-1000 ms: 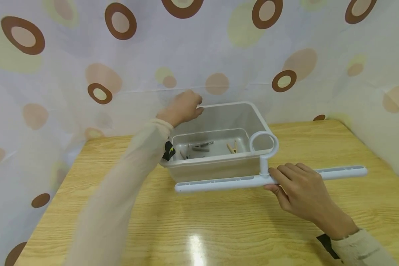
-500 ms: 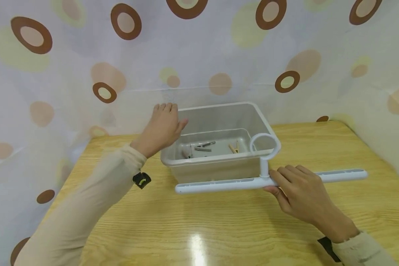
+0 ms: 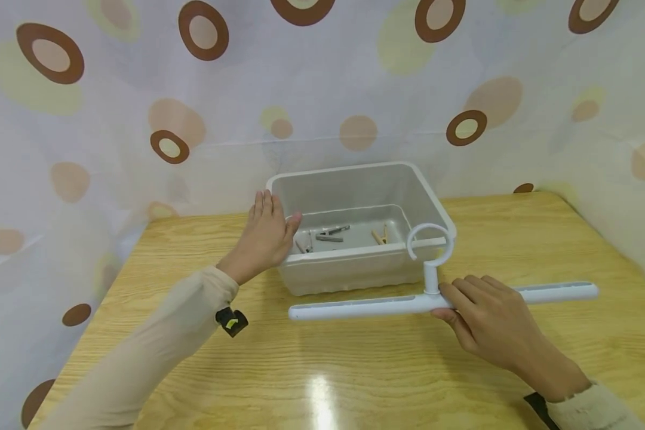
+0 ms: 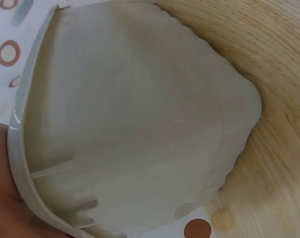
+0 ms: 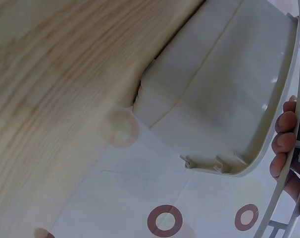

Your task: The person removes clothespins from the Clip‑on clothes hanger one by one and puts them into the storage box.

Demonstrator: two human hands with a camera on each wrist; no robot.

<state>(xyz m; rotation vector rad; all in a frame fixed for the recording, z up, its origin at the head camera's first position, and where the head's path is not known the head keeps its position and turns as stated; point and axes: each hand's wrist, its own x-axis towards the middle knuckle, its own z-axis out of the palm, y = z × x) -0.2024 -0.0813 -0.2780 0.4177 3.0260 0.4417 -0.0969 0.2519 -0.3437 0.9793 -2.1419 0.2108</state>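
A light grey plastic bin (image 3: 355,272) stands on the table, its near wall facing me. My left hand (image 3: 266,236) rests on the bin's left rim, fingers extended and thumb over the inside; the left wrist view shows part of that hand (image 4: 2,188) at the rim. My right hand (image 3: 494,322) grips a white clothes hanger (image 3: 355,307) with a straight bar and a round open hook (image 3: 448,242). The bar is in front of the bin, and the hook overlaps its near right corner in view. In the right wrist view, fingers (image 5: 284,141) curl round the slotted bar.
Inside the bin lie grey clothespins (image 3: 330,237) and a tan clothespin (image 3: 378,237). Under it is a wood-grain table (image 3: 247,370). A white curtain with brown circles (image 3: 322,77) hangs behind and along the sides.
My left hand has moved from above the bin's back left leftward and down onto its left rim. The hanger is slightly lower, its hook turned so the gap shows; my right hand keeps its grip.
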